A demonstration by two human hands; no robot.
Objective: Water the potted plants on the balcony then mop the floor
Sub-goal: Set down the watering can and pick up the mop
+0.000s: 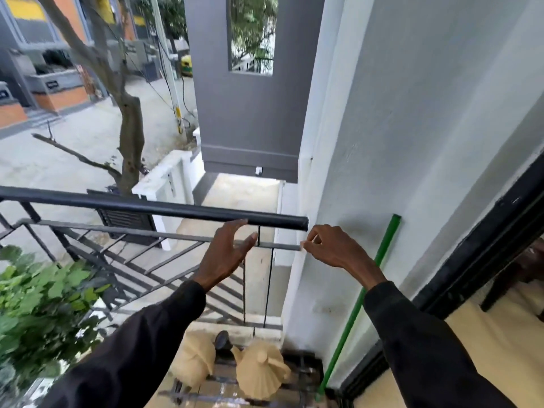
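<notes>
- Balcony, seen from the head camera: a person in dark sleeves reaches both arms toward the black handrail (147, 206) where it meets the white wall (412, 142).
- The left hand (226, 254) is raised with its fingers (235, 228) straight and spread, holding nothing. The fingertips are at the rail's lower edge, and whether they touch it cannot be told.
- The right hand (329, 248) hovers just past the rail's end. Its fingers (316, 231) are curled toward the thumb, and whether they pinch anything cannot be told.
- A green pole (382, 251) leans against the wall just right of the right hand, apart from its fingers. Its lower end meets the floor by the black door frame (471, 260).
- A leafy plant (38, 304) fills the lower left corner, well apart from both hands.
- Two beige rounded objects (262, 369) sit on the floor below the hands.
- Beyond the railing lie a street (73, 142) and a tree trunk (131, 142).
</notes>
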